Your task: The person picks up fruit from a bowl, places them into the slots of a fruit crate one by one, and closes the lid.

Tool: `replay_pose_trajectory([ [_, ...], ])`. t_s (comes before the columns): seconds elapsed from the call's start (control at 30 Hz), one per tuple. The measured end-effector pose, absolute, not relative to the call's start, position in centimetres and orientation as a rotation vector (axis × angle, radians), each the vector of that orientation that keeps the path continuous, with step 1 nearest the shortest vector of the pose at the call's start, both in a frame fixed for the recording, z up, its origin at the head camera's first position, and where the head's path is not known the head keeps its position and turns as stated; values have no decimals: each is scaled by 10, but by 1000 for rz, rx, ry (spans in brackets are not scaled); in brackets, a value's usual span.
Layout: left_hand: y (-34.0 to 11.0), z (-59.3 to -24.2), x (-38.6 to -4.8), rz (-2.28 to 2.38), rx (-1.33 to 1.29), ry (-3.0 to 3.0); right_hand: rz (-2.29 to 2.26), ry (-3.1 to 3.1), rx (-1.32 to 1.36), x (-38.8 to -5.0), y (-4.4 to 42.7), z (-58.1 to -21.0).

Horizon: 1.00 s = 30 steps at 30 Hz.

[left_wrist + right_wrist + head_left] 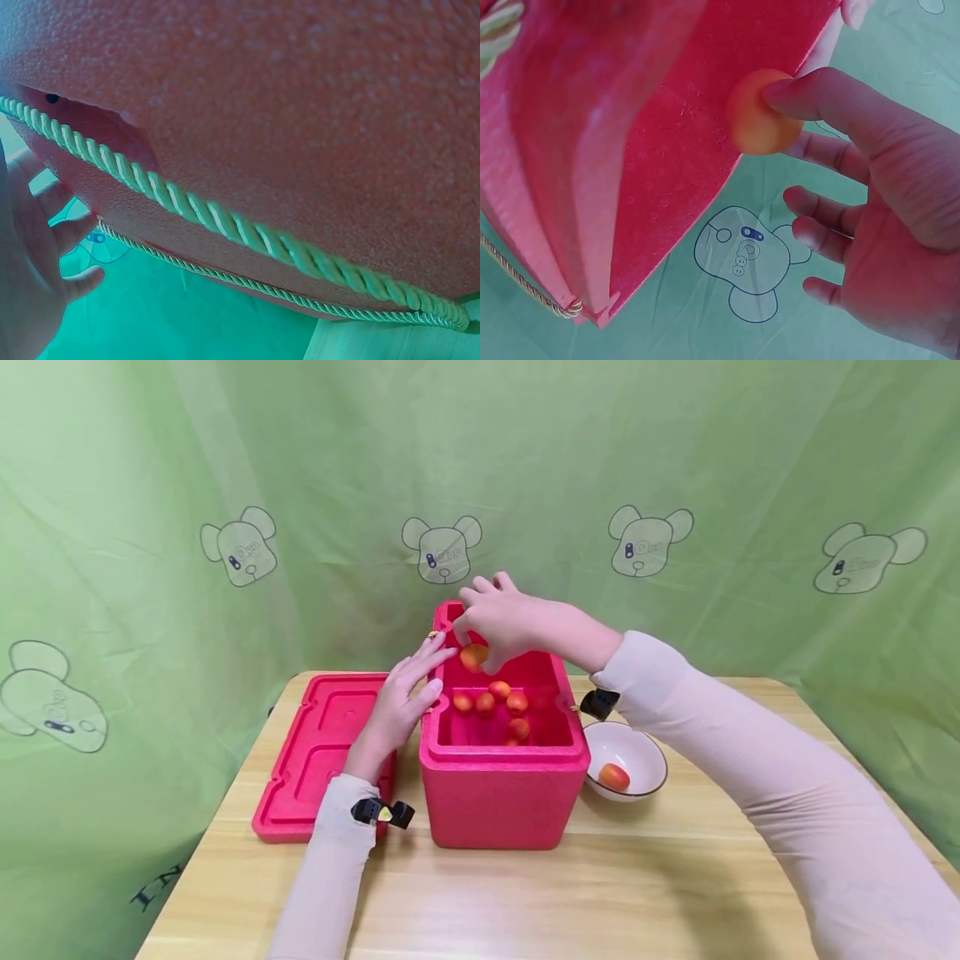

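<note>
A deep pink foam box stands open-topped on the table, with several small orange-red, apricot-like fruits on its floor. Over the box's far left part, my right hand pinches one more such fruit between thumb and finger. The other fingers spread loosely away from it, as the right wrist view shows. My left hand lies along the box's left rim, its fingers fairly straight. In the left wrist view, that hand's fingers are beside the box wall, near a twisted cord.
A pink lid lies flat left of the box. To the right, a white dark-rimmed bowl holds one orange-red fruit. The wooden table extends in front, and a green curtain hangs behind.
</note>
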State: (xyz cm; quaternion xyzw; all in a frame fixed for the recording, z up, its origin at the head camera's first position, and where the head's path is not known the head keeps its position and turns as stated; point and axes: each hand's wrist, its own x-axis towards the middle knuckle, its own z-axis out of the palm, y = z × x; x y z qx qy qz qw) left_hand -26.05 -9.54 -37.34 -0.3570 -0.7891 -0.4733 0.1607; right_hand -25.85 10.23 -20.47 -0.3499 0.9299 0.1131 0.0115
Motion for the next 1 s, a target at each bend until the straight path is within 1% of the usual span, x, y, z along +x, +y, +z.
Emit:
replay_pose_trajectory([
  [0.5,-96,-371,-257,-1353,-1004,-2275,462,2851,-1023,-253,94,-207],
  [1.0,-96,-372,-258,-1364,-1014,-2259,460,2882,-1028,-249,98,-204],
])
